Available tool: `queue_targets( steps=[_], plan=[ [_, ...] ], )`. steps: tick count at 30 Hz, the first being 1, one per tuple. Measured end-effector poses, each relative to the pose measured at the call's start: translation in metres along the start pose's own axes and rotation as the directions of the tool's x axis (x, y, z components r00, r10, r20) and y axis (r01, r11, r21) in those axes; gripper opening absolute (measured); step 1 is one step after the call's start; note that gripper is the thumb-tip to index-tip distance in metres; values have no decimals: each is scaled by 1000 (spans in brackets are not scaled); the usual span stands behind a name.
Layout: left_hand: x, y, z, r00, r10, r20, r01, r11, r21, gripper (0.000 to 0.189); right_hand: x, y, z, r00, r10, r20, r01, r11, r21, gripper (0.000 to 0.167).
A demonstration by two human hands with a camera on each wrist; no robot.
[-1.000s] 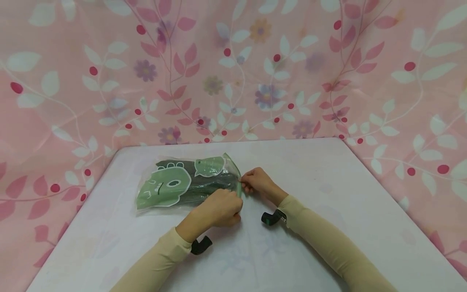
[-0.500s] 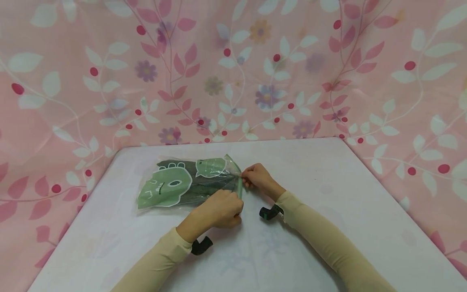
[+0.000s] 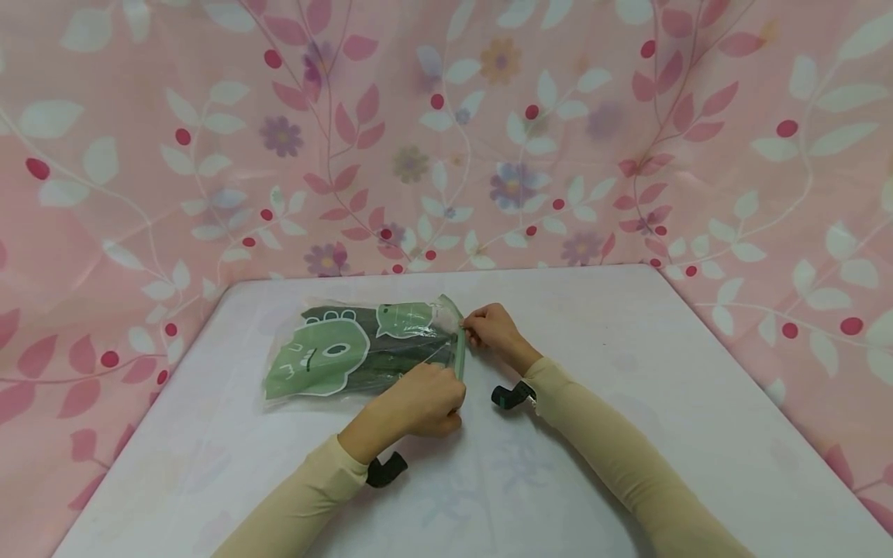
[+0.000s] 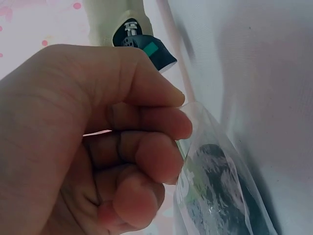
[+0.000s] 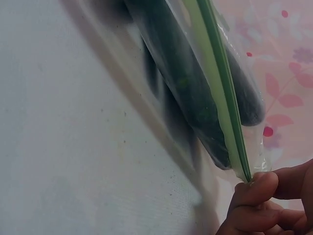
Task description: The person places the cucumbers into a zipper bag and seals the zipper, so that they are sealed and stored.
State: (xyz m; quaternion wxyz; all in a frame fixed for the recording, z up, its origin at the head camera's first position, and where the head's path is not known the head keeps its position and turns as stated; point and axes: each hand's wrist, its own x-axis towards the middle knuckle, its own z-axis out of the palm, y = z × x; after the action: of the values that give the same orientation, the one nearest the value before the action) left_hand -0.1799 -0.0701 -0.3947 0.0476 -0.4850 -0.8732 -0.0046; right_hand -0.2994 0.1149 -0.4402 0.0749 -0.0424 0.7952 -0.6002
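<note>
A clear zip bag with green dinosaur prints lies on the table, its zip end toward the right. Long dark green cucumbers show through the plastic. At the near corner of the zip end, my left hand pinches the bag. The left wrist view has the thumb and index finger meeting at the clear plastic, other fingers curled. Farther along that edge, my right hand pinches the green zip strip between thumb and index finger. The left hand hides part of the bag's near side.
A white cloth covers the table, whose back edge meets a pink floral curtain. A black wrist camera mount sits under the right sleeve, and another camera mount under the left.
My right hand has slid away from me along the zip strip, toward the bag's far corner. My left hand has kept its hold at the near corner.
</note>
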Motion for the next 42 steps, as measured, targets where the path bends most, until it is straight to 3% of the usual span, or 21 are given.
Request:
queue_targets(
  steps=[8,17,28,34,38,42],
  plan=[
    [0,0,2,1000,6,-16,-6,1000,15,47,7,0,-1,999,-18,-31,20,999,44,20],
    [0,2,1,1000,14,-23,-14,1000,21,46,20,-1,-6,997,24,-74,-18,997,77,18],
    [3,9,1,1000,16,9,-16,1000,17,47,42,-9,-18,991,21,-131,-9,996,91,22],
    [3,8,1,999,18,-34,-17,999,35,47,49,-10,-18,988,-8,-153,19,998,67,24],
    [1,-2,0,1000,-22,-12,21,999,-49,44,49,-9,-20,982,-38,-187,39,999,4,20],
    [-4,-17,-10,995,-99,-1,97,980,-173,36,41,-10,-33,984,-55,-169,46,997,-61,22]
  ],
)
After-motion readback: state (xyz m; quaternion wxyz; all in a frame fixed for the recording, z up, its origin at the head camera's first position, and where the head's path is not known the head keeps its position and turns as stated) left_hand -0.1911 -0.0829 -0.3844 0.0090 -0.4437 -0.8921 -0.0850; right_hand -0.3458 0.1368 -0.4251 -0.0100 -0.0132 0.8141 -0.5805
